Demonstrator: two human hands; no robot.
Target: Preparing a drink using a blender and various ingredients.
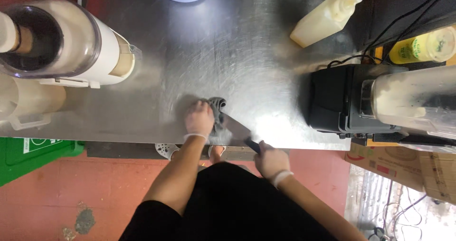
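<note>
Wiping a cleaver (236,128) at the near edge of a stainless steel counter (237,46). Left hand (199,119), in a thin clear glove, closed over a bunched grey cloth (217,109) and pressing it against the flat of the blade. Right hand (270,159), gloved as well, wrapped round the dark handle (252,146) just off the counter's front lip, holding the cleaver with its blade lying on the steel and pointing away from the body.

Progress, judged from the blade alone: bright and free of visible residue on the exposed part; the stretch under the cloth hidden, so impossible to say whether clean. Underside out of view too. Likely somewhere mid-wipe rather than finished.

Room and edges: front lip of the counter directly under the handle, with red floor tiles (118,184) below and a sandalled foot (166,151) showing beneath. Broad bare steel ahead and to the left of the cloth. Well apart on the left, a white blender jug (71,46) seen from above and a pale measuring jug (28,103). On the right, near the cleaver but not touching, a black blender base (332,98) carrying a jar of pale mix (408,98). Farther back, a cream squeeze bottle (323,20) lying tilted, and cables (403,18) trailing off the rear right corner.
</note>
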